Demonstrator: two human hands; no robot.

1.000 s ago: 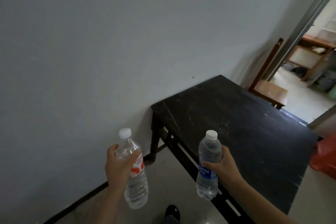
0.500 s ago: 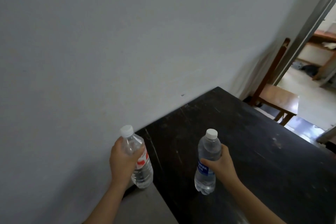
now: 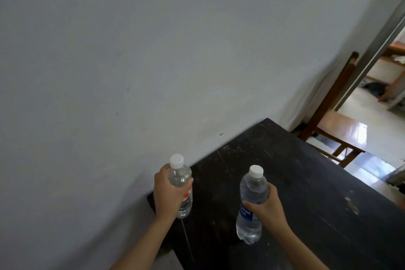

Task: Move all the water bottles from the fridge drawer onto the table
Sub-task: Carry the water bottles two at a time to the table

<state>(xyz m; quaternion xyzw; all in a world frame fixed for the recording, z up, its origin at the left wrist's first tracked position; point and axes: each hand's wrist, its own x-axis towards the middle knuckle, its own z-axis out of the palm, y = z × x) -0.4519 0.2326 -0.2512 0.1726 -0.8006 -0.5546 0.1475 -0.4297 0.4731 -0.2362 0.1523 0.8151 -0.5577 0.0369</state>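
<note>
Left hand [image 3: 168, 195]: fingers wrapped round red-label bottle [image 3: 180, 176], upright at table [image 3: 306, 182] corner by wall. Right hand [image 3: 267, 206]: fingers clamped on blue-label bottle [image 3: 253, 188], upright over tabletop (contact with top unclear). Chair [image 3: 341, 125] beyond far edge.

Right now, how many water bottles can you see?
2. The red-label bottle is in the left hand, the blue-label bottle in the right hand, both at the dark table. More may be out of view.
</note>
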